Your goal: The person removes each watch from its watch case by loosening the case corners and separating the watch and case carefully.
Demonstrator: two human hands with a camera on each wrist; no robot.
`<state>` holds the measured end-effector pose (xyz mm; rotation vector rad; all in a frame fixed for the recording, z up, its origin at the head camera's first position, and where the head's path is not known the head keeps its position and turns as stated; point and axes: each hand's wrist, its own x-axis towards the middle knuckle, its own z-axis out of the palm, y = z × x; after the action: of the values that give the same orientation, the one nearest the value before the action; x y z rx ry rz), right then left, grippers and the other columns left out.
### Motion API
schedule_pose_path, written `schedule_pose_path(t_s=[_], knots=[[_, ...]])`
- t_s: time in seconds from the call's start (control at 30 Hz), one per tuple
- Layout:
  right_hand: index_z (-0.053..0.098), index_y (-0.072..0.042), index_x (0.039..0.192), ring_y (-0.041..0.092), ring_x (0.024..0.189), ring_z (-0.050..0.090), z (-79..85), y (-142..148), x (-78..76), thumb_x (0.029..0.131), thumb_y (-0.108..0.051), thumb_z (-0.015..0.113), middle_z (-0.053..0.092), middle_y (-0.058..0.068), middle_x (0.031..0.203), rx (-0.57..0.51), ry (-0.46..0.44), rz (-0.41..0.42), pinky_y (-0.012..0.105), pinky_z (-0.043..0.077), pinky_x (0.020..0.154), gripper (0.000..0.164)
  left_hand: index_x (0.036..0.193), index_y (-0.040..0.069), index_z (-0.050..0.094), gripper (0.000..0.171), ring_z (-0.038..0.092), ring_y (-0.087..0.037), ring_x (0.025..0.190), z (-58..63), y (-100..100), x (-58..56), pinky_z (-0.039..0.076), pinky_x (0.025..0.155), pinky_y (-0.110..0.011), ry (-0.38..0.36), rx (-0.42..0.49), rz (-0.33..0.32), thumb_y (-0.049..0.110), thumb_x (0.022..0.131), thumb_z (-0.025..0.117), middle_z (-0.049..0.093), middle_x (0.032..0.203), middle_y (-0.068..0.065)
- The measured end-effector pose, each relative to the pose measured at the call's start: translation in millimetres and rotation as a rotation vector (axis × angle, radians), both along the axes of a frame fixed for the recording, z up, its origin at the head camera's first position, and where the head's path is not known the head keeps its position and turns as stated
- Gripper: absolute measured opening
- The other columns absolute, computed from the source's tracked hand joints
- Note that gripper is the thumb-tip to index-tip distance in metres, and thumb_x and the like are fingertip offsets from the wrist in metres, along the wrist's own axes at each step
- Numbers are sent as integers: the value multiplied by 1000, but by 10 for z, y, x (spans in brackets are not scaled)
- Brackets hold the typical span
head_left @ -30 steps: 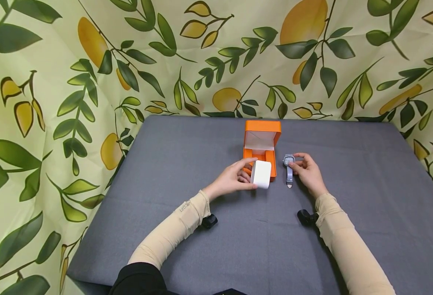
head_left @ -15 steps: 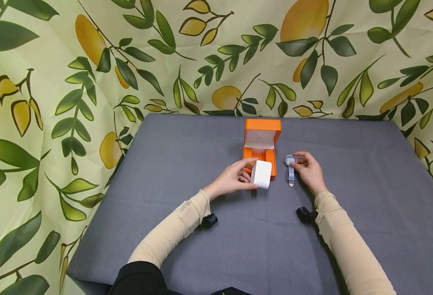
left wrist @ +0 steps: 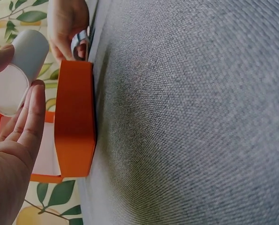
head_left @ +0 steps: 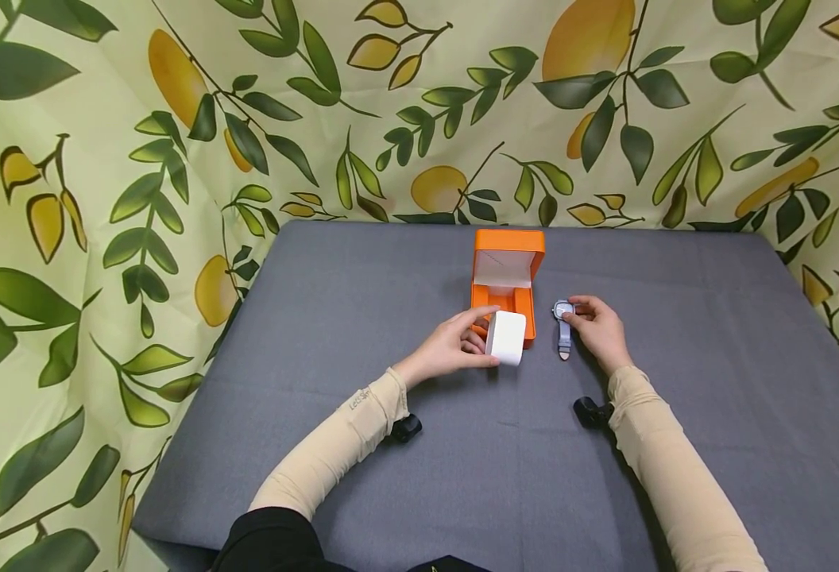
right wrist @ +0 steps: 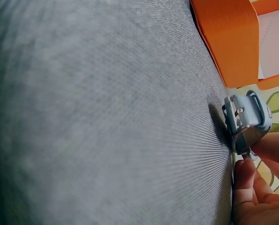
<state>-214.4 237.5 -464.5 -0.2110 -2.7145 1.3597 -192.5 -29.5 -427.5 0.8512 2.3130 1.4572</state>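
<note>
A white watch cushion (head_left: 507, 338) is held by my left hand (head_left: 448, 347), thumb on one end and fingers on the other. It hangs in front of an orange watch box (head_left: 509, 239), whose lid stands raised. In the left wrist view the cushion (left wrist: 32, 52) appears as a rounded block with a flat end. To the right of the box, my right hand (head_left: 601, 332) pinches a light blue wristwatch (head_left: 565, 340) by its case. The strap points toward me. From the right wrist, the buckle end of the watch (right wrist: 246, 112) shows close to the cloth.
A grey cloth (head_left: 362, 286) covers the table. Behind it and at its left hangs a curtain (head_left: 391, 119) with leaves and yellow fruit. A black wrist camera (head_left: 407, 428) sits under the left wrist, another (head_left: 593, 413) beside the right.
The watch and right hand have shifted slightly to the right since a second ago, and barely at all in the last half second. The left hand with the cushion has stayed in place.
</note>
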Motion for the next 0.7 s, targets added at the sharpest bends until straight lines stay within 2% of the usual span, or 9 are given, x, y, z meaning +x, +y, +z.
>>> schedule_pose_path(t_s=[0.13,0.33,0.43,0.47,0.57,0.7], knots=[[54,-5,115,3,77,45,19,3,7,84,-20,56,55,15,102,-10,-29,9,13,35,64,34,133,22,33,76,60,-12,75,4,-14,-3,51,71,-21,-11,17,13,18,69,73,51,108,-12],[47,-4,125,24,99,49,51,16,27,88,-19,50,52,21,115,-22,-68,42,21,36,74,40,133,25,32,76,59,-10,74,3,-27,-27,50,69,-18,-5,16,26,19,69,73,51,106,-9],[46,-3,125,27,101,49,58,23,37,88,-18,49,52,22,116,-28,-61,37,21,36,75,40,132,28,33,76,59,-7,74,5,-25,-28,50,69,-17,-5,15,30,20,69,73,51,106,-7],[47,-3,124,26,100,50,62,24,39,88,-17,50,52,22,115,-27,-53,35,20,36,75,39,132,27,33,76,59,-7,74,6,-25,-27,50,69,-17,-7,20,28,20,69,73,51,106,-8],[46,-4,125,12,88,51,67,38,41,87,-15,51,54,22,111,-23,-26,29,17,35,73,40,133,21,33,74,60,-16,81,122,-20,30,51,76,-26,-23,31,31,15,71,72,50,110,-12],[44,-7,128,-8,74,41,82,52,50,84,-12,53,55,20,107,-13,28,17,12,35,68,45,134,17,33,74,57,-25,94,122,-5,16,48,85,-34,-28,34,43,11,70,72,46,119,-15]])
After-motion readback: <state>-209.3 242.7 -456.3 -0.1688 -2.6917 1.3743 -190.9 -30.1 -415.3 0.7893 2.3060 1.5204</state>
